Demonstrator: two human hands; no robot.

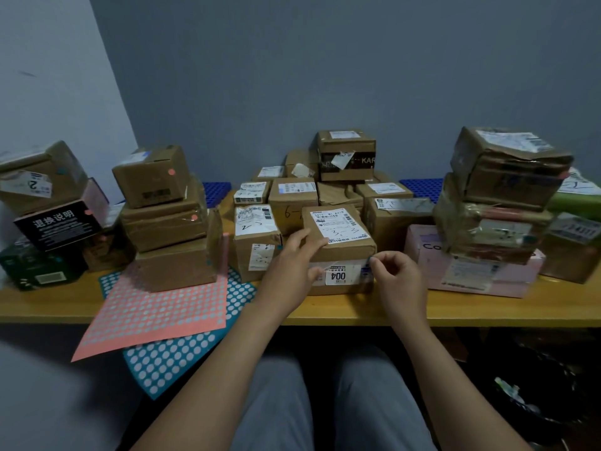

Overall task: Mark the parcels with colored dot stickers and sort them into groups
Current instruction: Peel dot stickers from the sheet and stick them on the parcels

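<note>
Fingers of the left hand [292,265] lie fairly straight over the top of a brown cardboard parcel [344,248] while the thumb presses its front face, so the hand grips the box's top front edge. The right hand [398,276] is curled, its thumb and forefinger tips together on a small teal dot [370,258] at the parcel's upper right front corner; the dot is mostly covered by the fingertips.

The parcel stands at the front middle of a yellow wooden table [357,312]. It is blocky, with a creased white shipping label on top, glossy clear tape across the front and a white tag reading 004.

To the left, a coral sticker sheet [156,307] with rows of pale round gaps overlaps a teal sticker sheet [182,353]; both hang over the table edge. A left stack of boxes [162,222] sits on the coral sheet and bears coral dots. To the right, a crumpled, tape-wrapped right stack [497,203] rests on a flat pink box [422,255], whose print is cut off by it. Handwriting on the labels is too blurred to read.
</note>
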